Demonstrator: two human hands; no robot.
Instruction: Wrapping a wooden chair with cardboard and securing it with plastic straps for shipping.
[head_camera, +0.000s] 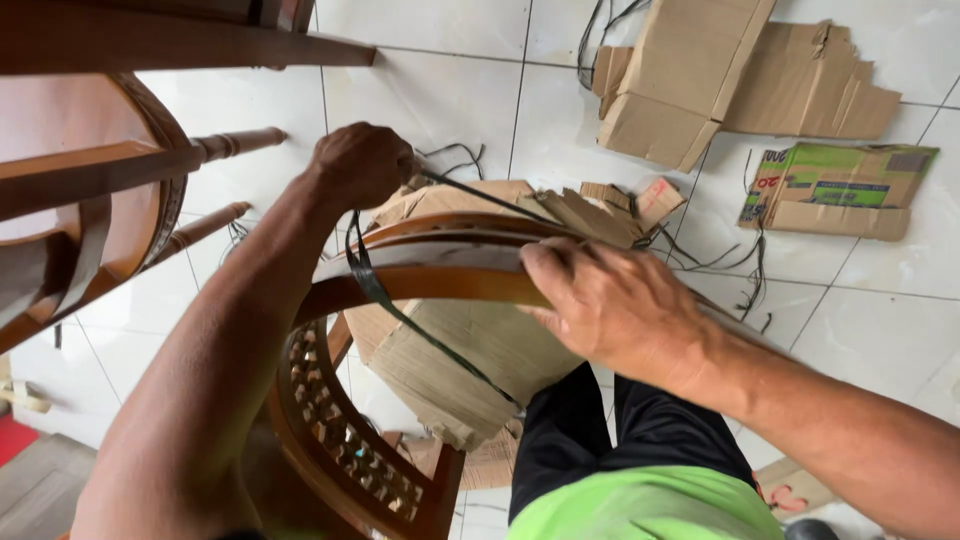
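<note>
My left hand (360, 165) is fisted tight around a dark strap (385, 295), which loops down over the chair rail (440, 265) and runs on across the cardboard wrap (480, 360) below. My right hand (615, 305) lies flat on the rail, fingers (545, 265) curled over its edge, pressing rather than gripping. Under the rail I see the caned back (340, 430). Further out, cardboard pieces (740, 80) and strap offcuts (750, 270) litter the tile floor (450, 90); another chair (90, 190) stands at left.
</note>
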